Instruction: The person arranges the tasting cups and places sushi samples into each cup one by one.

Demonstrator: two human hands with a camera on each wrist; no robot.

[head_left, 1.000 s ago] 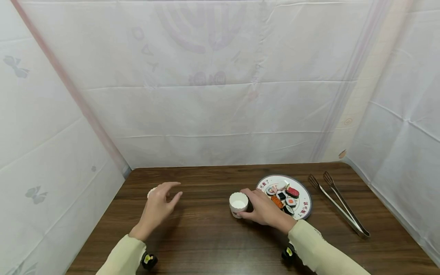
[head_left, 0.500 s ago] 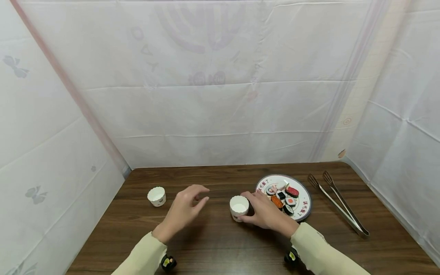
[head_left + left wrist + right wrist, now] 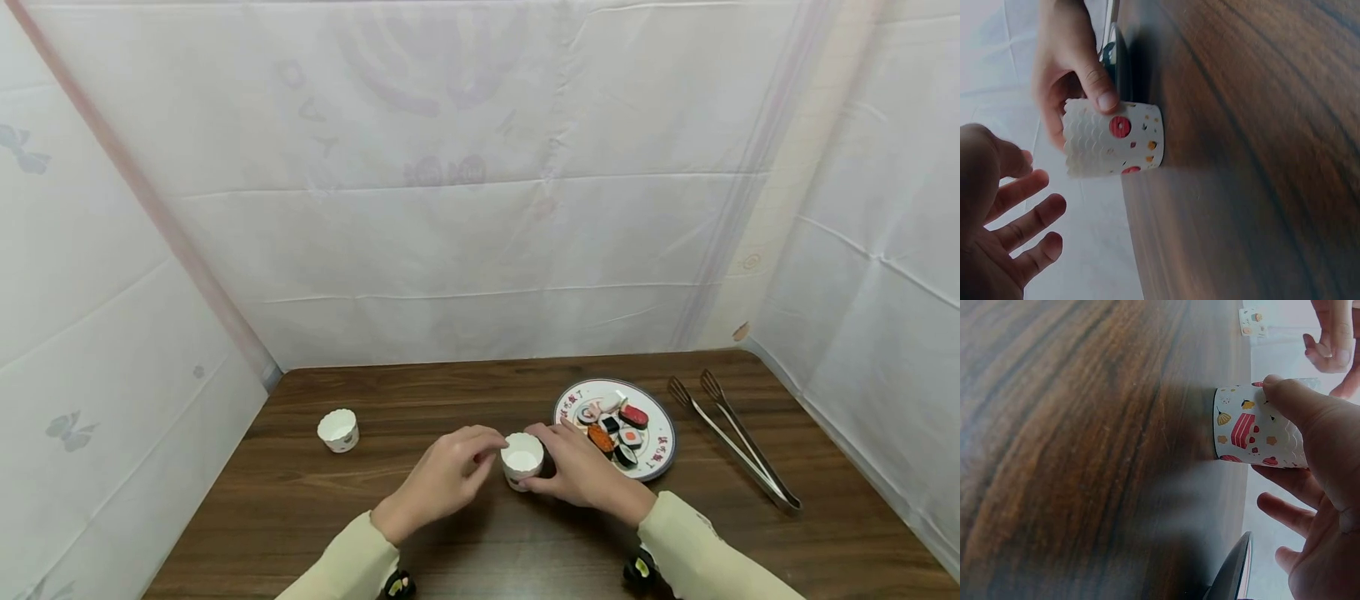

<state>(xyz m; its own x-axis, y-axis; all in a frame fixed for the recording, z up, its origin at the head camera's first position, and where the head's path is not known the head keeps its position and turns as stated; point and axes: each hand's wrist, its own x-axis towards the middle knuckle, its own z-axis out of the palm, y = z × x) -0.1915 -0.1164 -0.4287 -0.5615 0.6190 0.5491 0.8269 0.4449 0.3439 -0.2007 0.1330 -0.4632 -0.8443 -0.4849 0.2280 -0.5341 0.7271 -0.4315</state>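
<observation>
Room along back of table (image 3: 442,396); gripped cup (image 3: 522,458) obstructs middle, plate (image 3: 661,422), tongs (image 3: 776,489) right.

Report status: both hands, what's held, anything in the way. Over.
Right hand gripping white cups, upright, apparently nested. Left hand near the rims, holding nothing. No obstruction seen between them; plate beside right hand.
</observation>
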